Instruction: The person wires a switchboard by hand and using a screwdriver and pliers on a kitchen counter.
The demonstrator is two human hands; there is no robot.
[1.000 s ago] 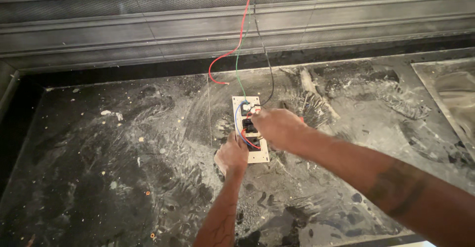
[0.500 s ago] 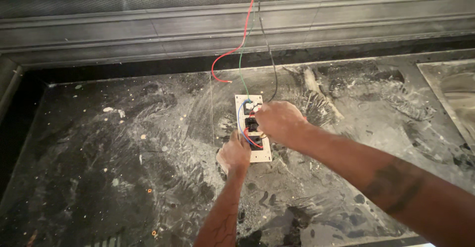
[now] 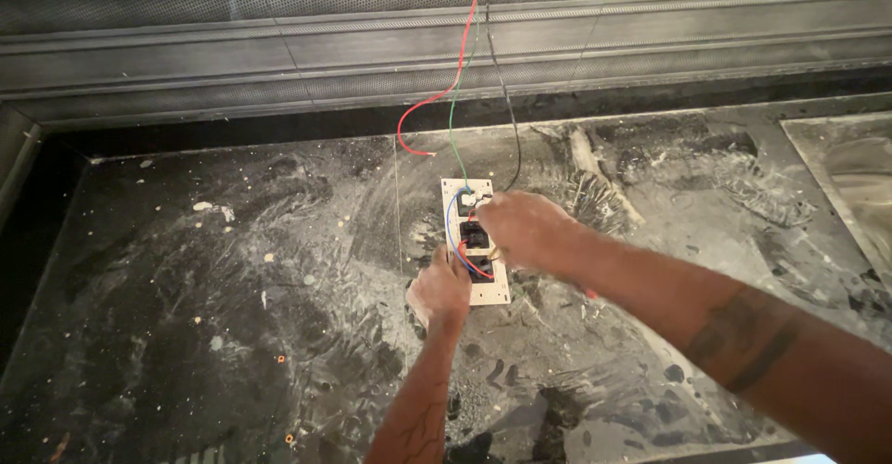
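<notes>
Right hand (image 3: 522, 230) stays pinched at the wires atop the switch board (image 3: 476, 241), left hand (image 3: 440, 289) still gripping its edge.

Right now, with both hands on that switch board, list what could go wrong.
1. The right hand works at the top of the pale rectangular switch board, where wires join; if they are live, a shock is possible.
2. The loose red wire ends bare on the dusty dark floor and could be touched.
3. The left hand only steadies the board, which might slip.
</notes>
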